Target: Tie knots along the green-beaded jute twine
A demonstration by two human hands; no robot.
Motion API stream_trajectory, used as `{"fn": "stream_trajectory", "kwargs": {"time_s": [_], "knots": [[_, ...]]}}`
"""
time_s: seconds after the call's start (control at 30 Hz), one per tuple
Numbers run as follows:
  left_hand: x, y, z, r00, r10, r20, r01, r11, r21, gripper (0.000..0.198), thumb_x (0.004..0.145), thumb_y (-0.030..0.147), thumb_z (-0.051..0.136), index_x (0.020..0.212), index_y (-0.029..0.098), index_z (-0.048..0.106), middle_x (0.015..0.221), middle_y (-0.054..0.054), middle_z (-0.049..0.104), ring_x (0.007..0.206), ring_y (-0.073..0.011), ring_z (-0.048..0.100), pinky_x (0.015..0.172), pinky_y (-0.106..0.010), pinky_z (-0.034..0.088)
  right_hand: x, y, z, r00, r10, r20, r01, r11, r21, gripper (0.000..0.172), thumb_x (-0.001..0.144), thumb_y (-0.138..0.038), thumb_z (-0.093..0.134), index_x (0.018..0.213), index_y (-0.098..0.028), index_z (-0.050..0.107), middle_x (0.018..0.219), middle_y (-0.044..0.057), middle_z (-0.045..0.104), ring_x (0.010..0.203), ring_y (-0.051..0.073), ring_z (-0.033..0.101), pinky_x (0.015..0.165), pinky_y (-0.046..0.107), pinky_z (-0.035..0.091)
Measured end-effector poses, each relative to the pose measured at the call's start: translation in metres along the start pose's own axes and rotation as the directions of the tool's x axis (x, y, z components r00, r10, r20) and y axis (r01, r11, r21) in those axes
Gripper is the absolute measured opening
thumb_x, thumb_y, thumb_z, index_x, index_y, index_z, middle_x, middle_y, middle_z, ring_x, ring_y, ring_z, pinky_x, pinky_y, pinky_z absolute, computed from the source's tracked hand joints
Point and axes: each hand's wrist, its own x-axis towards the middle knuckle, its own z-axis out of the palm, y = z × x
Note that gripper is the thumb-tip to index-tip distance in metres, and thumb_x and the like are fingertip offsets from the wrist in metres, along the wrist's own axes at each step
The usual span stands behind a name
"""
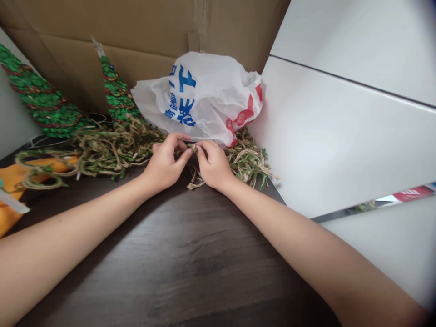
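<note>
Head camera, and we have our left hand [166, 162] and right hand [215, 167], fingers [184, 157] closed to a pinch on a bit of twine [195, 148] before the plastic bag [214, 91], where one hard tug could snag the tangled heap [105, 152]!

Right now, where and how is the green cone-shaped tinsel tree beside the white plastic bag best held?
Probably the narrow upper half of the tree, from above: it tapers upward, while tangled brown-and-green twine hides its base.
</note>
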Motion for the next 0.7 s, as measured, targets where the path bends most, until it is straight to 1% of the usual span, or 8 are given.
{"fn": "stream_trajectory", "kwargs": {"time_s": [0.07,0.2,0.3,0.4,0.5,0.6,0.7], "knots": [[-0.0001,0.0007,-0.0003,1.000,-0.001,0.019,0.001,1.000,0.015,0.034,0.099,0.035,0.062,0.129,0.018,0.066,0.097,-0.006,0.077,0.092,-0.0247,0.072,0.097,-0.044,0.053,-0.0004,0.0013,0.0010,0.999,-0.034,0.014,0.034,0.999,0.000,0.024,0.107,-0.025,0.046,0.104,-0.021,0.069,0.111,0.011,0.076,0.109,0.024,0.069,0.101,0.042,0.057],[0.0006,0.0037,-0.0025,1.000,0.002,0.028,-0.003,1.000,0.030,0.025,0.100,0.036,0.060,0.114,0.019,0.073,0.104,-0.008,0.080,0.099,-0.0265,0.073,0.100,-0.045,0.054,-0.0022,0.0002,0.0019,0.998,-0.027,0.059,0.029,0.999,-0.027,0.024,0.106,-0.024,0.045,0.103,-0.022,0.069,0.110,0.010,0.074,0.108,0.025,0.068,0.102,0.044,0.058],[0.0009,0.0034,-0.0029,1.000,0.011,0.017,-0.011,1.000,0.022,0.023,0.099,0.035,0.060,0.110,0.019,0.073,0.102,-0.008,0.080,0.097,-0.0262,0.073,0.099,-0.045,0.055,-0.0031,-0.0021,0.0011,0.996,-0.027,0.081,0.030,0.999,-0.026,0.020,0.105,-0.028,0.049,0.101,-0.023,0.069,0.107,0.009,0.073,0.106,0.026,0.068,0.102,0.045,0.058],[0.0006,0.0015,-0.0023,0.999,0.025,0.038,-0.026,0.999,0.024,0.028,0.099,0.034,0.060,0.118,0.018,0.073,0.099,-0.007,0.078,0.093,-0.0249,0.072,0.097,-0.044,0.055,-0.0026,-0.0024,0.0003,0.996,-0.041,0.079,0.042,0.999,-0.011,0.022,0.107,-0.033,0.050,0.100,-0.023,0.068,0.104,0.009,0.073,0.103,0.026,0.068,0.100,0.044,0.058],[0.0003,0.0000,-0.0013,0.997,0.056,0.060,-0.056,0.998,-0.007,0.034,0.100,0.036,0.060,0.125,0.018,0.074,0.098,-0.006,0.078,0.092,-0.0241,0.071,0.097,-0.044,0.054,-0.0015,-0.0005,0.0005,0.996,-0.051,0.074,0.051,0.999,-0.004,0.027,0.109,-0.033,0.045,0.100,-0.023,0.068,0.106,0.009,0.074,0.106,0.025,0.069,0.100,0.043,0.057],[0.0004,-0.0005,-0.0005,0.997,0.058,0.044,-0.056,0.998,-0.041,0.030,0.099,0.037,0.061,0.118,0.018,0.075,0.097,-0.006,0.077,0.090,-0.0234,0.070,0.094,-0.041,0.054,-0.0011,0.0011,0.0012,0.997,-0.033,0.064,0.033,0.999,-0.001,0.027,0.110,-0.036,0.046,0.101,-0.023,0.068,0.106,0.009,0.074,0.106,0.025,0.069,0.099,0.043,0.057],[0.0007,-0.0005,-0.0002,0.999,0.028,0.024,-0.027,0.999,-0.041,0.024,0.096,0.037,0.063,0.110,0.019,0.072,0.092,-0.005,0.075,0.086,-0.0225,0.069,0.089,-0.039,0.054,-0.0014,0.0018,0.0014,0.999,-0.006,0.032,0.005,1.000,0.015,0.025,0.109,-0.040,0.050,0.101,-0.023,0.067,0.106,0.009,0.074,0.103,0.025,0.069,0.097,0.042,0.057]]}}
